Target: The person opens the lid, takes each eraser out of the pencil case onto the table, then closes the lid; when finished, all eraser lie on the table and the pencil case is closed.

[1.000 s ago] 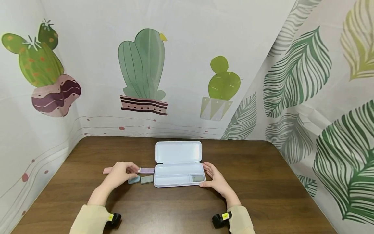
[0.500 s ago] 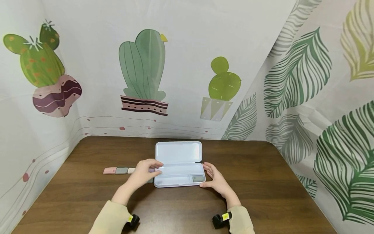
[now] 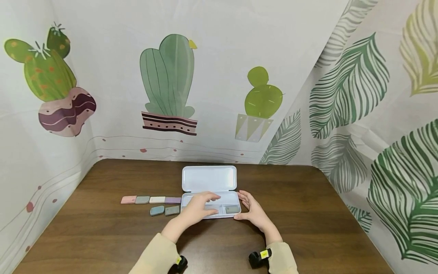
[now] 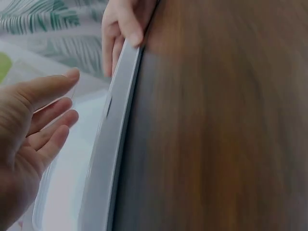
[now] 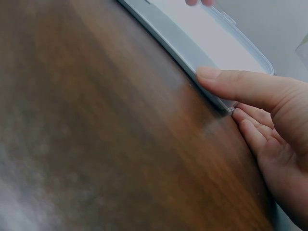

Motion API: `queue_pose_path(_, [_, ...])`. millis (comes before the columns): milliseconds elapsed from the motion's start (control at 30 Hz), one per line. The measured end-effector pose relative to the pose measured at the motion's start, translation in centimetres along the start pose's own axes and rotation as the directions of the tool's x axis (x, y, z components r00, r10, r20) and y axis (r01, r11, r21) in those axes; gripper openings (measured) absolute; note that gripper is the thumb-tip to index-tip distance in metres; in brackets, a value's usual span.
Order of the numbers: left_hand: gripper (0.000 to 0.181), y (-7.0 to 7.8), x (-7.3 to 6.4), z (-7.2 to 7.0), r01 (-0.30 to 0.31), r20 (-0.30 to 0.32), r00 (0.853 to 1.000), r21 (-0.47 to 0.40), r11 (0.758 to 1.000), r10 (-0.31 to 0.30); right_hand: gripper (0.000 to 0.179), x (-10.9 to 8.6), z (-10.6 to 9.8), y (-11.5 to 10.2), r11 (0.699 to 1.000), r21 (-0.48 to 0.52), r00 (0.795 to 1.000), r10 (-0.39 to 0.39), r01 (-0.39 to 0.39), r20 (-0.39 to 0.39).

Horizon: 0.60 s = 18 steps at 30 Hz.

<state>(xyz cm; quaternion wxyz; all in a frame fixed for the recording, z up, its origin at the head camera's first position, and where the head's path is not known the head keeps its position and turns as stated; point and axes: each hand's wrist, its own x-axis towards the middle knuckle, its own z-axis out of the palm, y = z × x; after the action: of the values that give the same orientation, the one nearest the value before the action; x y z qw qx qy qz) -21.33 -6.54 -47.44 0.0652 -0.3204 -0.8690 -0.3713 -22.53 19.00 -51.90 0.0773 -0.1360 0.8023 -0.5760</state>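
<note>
An open pale-blue pencil case lies on the table with its lid folded back. In its small right compartment is a grey-green block, like an eraser. My left hand is over the middle of the case, thumb and fingers apart; the left wrist view shows nothing between them. The left part of the tray is hidden beneath it. At the right end, my right hand holds the case's near corner, thumb on the front edge and fingers along the side.
Left of the case, pink, grey, white and purple blocks form a row. Closer to me lie a blue block and a grey-green one. A printed cloth hangs behind the brown table.
From beside the blue block, my left hand has moved right to over the case's middle, uncovering the blocks on the left. My right hand stays at the corner.
</note>
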Motion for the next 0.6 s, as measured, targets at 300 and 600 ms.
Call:
queue_pose_path(300, [0.046,1.9,1.6,2.2,0.016,0.132,0.991,0.061,0.998,-0.024,0.095,-0.1,0.0,0.0,1.000,-0.002,1.000,-0.001,0.001,0.004])
queue_pose_path(600, [0.047,2.7,2.2,3.5,0.028,0.161,0.986,0.128,0.991,-0.048,0.095,-0.1,-0.1,0.0,1.000,0.010,1.000,-0.004,0.004,0.009])
